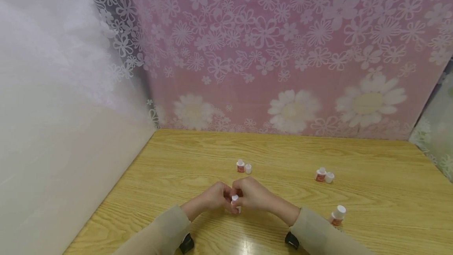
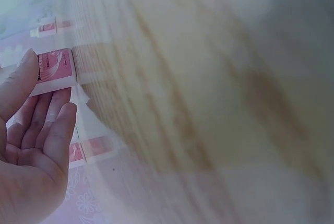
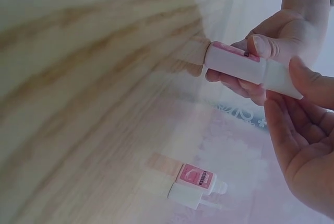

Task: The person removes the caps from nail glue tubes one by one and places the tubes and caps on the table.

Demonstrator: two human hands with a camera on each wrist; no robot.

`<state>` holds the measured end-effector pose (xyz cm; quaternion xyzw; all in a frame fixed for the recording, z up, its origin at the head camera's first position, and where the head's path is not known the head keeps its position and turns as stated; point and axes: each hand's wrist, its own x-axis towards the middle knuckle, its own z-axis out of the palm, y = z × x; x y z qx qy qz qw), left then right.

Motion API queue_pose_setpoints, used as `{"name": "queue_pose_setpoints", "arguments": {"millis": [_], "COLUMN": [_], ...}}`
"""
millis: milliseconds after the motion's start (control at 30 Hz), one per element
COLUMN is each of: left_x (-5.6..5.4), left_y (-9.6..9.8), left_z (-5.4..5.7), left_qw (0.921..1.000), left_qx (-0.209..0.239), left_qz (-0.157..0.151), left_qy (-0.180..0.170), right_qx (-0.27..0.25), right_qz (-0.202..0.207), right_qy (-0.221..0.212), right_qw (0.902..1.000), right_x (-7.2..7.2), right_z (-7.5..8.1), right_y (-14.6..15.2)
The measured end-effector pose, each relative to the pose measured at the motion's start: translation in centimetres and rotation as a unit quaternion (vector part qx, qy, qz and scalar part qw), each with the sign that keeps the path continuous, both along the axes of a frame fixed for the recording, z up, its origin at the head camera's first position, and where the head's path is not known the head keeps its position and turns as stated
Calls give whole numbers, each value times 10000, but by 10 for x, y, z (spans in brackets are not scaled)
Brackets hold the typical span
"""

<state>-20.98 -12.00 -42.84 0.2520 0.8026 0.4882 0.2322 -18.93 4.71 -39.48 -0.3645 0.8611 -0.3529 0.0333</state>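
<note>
Both hands meet over a small white bottle point(image 3: 235, 66) with a pink label, just above or on the table. My left hand point(image 1: 215, 196) grips the bottle's body, its thumb on the label side in the left wrist view. My right hand point(image 1: 252, 193) pinches the white cap point(image 3: 279, 78) between thumb and fingers. The cap sits on the bottle. In the head view, fingers hide most of the bottle.
Beyond the hands stands an uncapped bottle point(image 1: 240, 167) with its cap point(image 1: 248, 169) beside it. A second uncapped bottle point(image 1: 321, 175) and cap point(image 1: 329, 177) stand back right. Near the right forearm is a capped bottle point(image 1: 337, 215). A flowered curtain point(image 1: 226, 66) borders the wooden table point(image 1: 177, 156).
</note>
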Motion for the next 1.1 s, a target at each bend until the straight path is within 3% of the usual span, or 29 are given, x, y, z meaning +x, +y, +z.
{"name": "queue_pose_setpoints", "arguments": {"millis": [233, 733, 833, 933, 1100], "left_x": [1, 1, 2, 8, 7], "left_y": [1, 0, 0, 1, 1], "left_z": [0, 1, 2, 12, 11], "left_qw": [10000, 9997, 9998, 9998, 9999], "left_qx": [-3, -163, -129, -69, 15], "left_qz": [56, 86, 98, 73, -43], "left_qy": [-23, 146, 134, 142, 114], "right_qx": [-287, -267, -233, -209, -201], "right_qz": [181, -276, -289, -265, -184], "right_qy": [-486, -212, -144, -97, -152], "right_qw": [9982, 9990, 9992, 9994, 9995], "right_x": [-5, 4, 3, 3, 2], "right_z": [-4, -5, -4, -4, -3], "right_y": [4, 3, 2, 2, 1]}}
